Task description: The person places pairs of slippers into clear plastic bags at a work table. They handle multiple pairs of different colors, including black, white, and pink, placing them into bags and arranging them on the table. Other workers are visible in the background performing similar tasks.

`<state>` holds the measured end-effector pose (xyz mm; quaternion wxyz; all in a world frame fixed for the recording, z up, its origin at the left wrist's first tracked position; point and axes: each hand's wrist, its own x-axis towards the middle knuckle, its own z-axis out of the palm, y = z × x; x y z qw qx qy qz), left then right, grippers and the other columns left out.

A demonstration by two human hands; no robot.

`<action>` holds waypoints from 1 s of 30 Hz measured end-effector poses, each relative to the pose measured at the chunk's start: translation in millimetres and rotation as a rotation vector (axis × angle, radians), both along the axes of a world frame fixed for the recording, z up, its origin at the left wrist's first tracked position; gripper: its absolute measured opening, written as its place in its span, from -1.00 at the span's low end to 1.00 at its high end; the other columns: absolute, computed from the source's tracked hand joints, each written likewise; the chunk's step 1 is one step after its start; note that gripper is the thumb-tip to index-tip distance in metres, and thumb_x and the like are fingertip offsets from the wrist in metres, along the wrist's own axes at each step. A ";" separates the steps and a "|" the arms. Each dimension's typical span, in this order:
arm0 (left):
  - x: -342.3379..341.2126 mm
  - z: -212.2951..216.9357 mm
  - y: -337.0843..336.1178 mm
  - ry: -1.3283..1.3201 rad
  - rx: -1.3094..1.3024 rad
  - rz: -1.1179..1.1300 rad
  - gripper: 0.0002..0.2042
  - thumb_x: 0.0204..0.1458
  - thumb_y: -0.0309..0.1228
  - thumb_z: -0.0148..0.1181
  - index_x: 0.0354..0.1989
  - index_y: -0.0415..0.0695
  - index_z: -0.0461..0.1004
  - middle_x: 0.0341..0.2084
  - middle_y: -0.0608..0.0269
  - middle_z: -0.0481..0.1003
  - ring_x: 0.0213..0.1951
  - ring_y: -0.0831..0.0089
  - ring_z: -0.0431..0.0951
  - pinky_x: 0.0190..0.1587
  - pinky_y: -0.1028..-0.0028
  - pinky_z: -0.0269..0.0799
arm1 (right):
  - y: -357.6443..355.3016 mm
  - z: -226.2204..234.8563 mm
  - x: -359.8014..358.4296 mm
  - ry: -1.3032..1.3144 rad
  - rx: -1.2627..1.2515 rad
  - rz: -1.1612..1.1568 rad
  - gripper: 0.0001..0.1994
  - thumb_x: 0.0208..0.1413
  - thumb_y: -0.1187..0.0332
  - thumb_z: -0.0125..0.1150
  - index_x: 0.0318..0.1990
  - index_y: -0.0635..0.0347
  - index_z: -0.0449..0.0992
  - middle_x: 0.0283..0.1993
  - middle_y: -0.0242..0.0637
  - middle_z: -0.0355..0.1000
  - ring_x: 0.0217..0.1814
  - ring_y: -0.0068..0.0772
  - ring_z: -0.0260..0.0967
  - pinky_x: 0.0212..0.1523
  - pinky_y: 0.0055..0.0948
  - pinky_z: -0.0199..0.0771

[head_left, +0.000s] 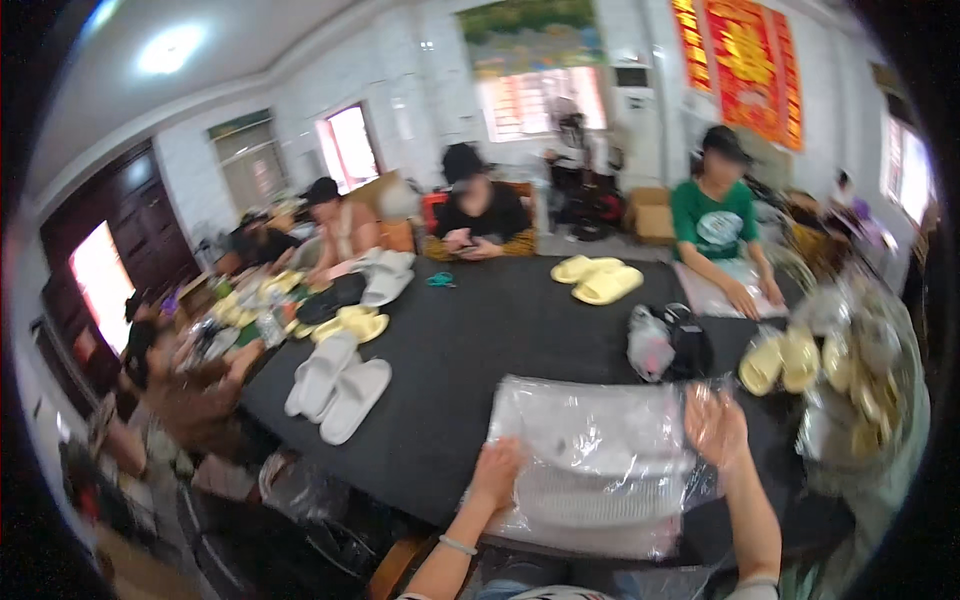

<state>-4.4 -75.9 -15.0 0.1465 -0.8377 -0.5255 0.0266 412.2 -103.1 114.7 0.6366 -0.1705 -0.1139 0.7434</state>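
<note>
In front of me on the black table lie clear plastic bags (590, 425), apparently stacked, with a white ribbed shape showing through. My left hand (497, 470) is closed at the left edge of the bags, its fingers gripping the film. At the upper right corner my right hand (716, 425) is raised with its fingers stretched out. Shiny film lies against those fingers; whether it covers them I cannot tell. Just beyond the bags are a small tied plastic bag (650, 345) and a black bag (688, 340).
White slippers (355, 400) lie on the table (450, 380) at left, yellow slippers (608, 282) at the far side. At right, yellow slippers (780, 362) sit beside a large clear sack (850, 420) of slippers. A person in green (715, 220) and several others sit around the table.
</note>
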 end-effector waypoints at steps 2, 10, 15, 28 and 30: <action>-2.7 -28.2 17.6 -0.016 0.012 -0.010 -0.44 -0.02 -0.27 0.15 0.25 0.15 0.26 0.39 0.13 -0.05 0.40 0.16 -0.07 0.37 0.06 -0.18 | 1.0 -70.4 9.1 0.173 -0.191 -0.120 -0.61 0.27 0.11 -0.15 0.03 0.19 0.43 -0.02 -0.21 0.48 -0.01 -0.27 0.45 -0.03 -0.30 0.50; -9.5 6.1 -6.2 -0.158 -0.101 -0.008 -0.20 -0.29 -0.16 0.40 0.27 0.20 0.24 0.40 0.12 -0.11 0.42 0.13 -0.18 0.39 0.07 -0.31 | -19.4 -49.9 -24.4 -1.217 0.323 0.304 -0.63 0.07 0.39 0.30 0.02 0.32 0.47 0.04 -0.21 0.44 0.08 -0.28 0.42 0.11 -0.39 0.41; -4.3 24.1 -7.7 -0.007 -0.199 0.031 -0.20 -0.25 -0.15 0.37 0.29 0.20 0.21 0.40 0.15 -0.09 0.43 0.16 -0.21 0.39 0.08 -0.32 | 0.5 -40.8 -56.6 -1.825 1.235 0.259 -0.49 0.07 0.10 0.26 0.07 0.30 0.44 0.16 -0.02 0.35 0.10 0.03 0.38 0.17 -0.21 0.33; -3.3 -4.2 4.7 -2.249 -0.959 0.004 -0.50 0.29 -0.08 -0.30 0.28 -0.11 0.20 0.23 0.23 0.26 0.29 0.34 0.14 0.36 0.31 -0.09 | 12.2 -14.4 -98.6 -1.844 1.286 0.188 -0.54 0.05 0.02 0.25 -0.05 0.20 0.51 -0.11 0.01 0.46 -0.04 0.05 0.41 0.01 -0.17 0.40; -5.6 -7.5 6.4 -2.358 -0.929 0.059 -0.51 0.31 -0.10 -0.31 0.27 -0.12 0.20 0.19 0.20 0.30 0.23 0.36 0.23 0.33 0.32 0.00 | 13.5 -21.9 -88.6 -1.812 1.223 0.175 -0.53 0.05 0.02 0.26 -0.05 0.22 0.51 -0.14 0.02 0.47 -0.05 0.05 0.42 0.01 -0.18 0.40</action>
